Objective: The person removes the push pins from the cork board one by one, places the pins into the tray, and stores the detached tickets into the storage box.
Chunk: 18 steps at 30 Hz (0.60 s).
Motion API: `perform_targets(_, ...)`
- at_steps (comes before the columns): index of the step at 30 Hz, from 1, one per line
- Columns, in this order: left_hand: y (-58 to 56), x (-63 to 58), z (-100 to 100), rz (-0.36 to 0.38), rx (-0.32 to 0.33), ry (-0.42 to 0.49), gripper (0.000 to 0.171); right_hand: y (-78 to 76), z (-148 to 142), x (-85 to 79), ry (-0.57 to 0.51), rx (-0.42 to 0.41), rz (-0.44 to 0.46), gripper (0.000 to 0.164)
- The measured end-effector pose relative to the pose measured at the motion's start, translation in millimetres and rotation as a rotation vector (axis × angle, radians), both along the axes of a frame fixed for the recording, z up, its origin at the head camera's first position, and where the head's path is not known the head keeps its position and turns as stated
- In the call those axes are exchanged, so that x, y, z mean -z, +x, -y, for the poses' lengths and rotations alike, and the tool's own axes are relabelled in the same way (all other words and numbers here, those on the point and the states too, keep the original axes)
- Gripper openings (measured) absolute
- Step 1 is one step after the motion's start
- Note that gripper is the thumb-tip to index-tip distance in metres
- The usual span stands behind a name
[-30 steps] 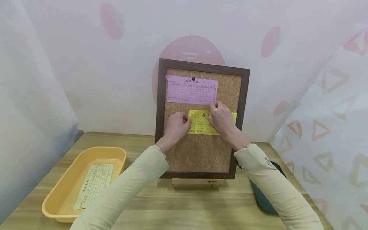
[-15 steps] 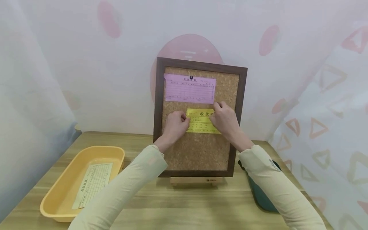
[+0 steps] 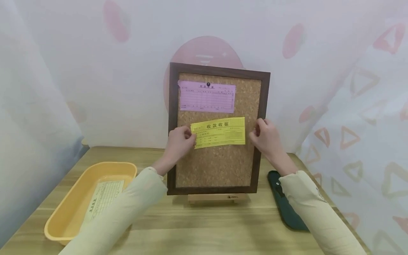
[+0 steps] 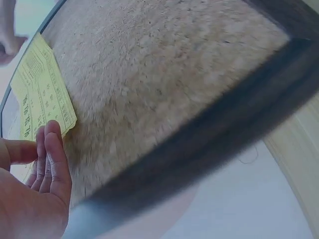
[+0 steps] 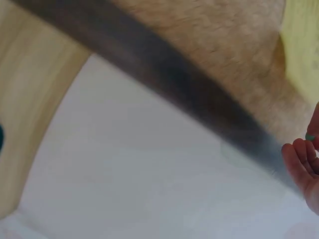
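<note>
A yellow receipt slip (image 3: 220,132) is held against the lower middle of a framed cork board (image 3: 213,170), its right end tilted up. My left hand (image 3: 181,141) pinches the slip's left edge between thumb and fingers; the left wrist view shows this hand (image 4: 42,179) at the slip's corner. Off the slip's right end, in front of the board's right frame, my right hand (image 3: 266,140) has curled fingers. In the right wrist view a small green thing (image 5: 310,136) shows between its thumb and fingers, mostly hidden. Above, a pink receipt (image 3: 207,97) hangs from a black pushpin (image 3: 208,84).
The board leans on a small wooden stand (image 3: 216,198) on the table. A yellow tray (image 3: 63,205) with a pale green form (image 3: 103,198) is at left. At right lies a dark green tray (image 3: 291,212), partly behind the right sleeve, with something black on it.
My right hand has moved right, away from the yellow receipt, uncovering its right part. My left hand has shifted slightly left with the slip, which now tilts.
</note>
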<state>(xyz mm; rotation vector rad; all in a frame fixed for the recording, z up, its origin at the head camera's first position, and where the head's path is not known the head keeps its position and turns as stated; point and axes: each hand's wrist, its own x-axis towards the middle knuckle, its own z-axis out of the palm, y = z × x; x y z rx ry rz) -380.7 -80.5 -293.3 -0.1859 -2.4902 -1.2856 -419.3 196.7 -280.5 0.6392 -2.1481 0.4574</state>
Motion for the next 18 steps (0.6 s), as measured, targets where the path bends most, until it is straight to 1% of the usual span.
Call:
perform_targets(2, 6.4, 2.4, 10.1, 0.008, 0.004, 0.025, 0.018, 0.7, -10.7, 6.9, -0.015, 0.009, 0.005, 0.006)
perform_targets(5, 16.5, 9.0, 29.0, 0.033, 0.02, 0.101, 0.017, 1.3, -26.8, 17.5, -0.033, 0.025, 0.003, 0.007)
perform_targets(9, 28.2, 23.7, 60.5, 0.084, 0.023, 0.179, 0.016, -0.7, -47.6, 35.5, -0.039, 0.029, 0.006, 0.008)
perform_targets(11, 36.1, 31.2, 76.8, 0.112, 0.013, 0.198, 0.016, -2.2, -57.7, 46.8, -0.03, 0.032, 0.005, 0.007)
perform_targets(15, 59.3, 43.3, 108.7, 0.193, -0.005, 0.231, 0.018, -2.5, -77.7, 70.3, -0.031, 0.056, 0.044, 0.009)
perform_targets(18, 80.4, 52.2, 132.9, 0.231, -0.035, 0.232, 0.021, -2.4, -92.6, 85.9, -0.041, 0.089, 0.118, 0.01)
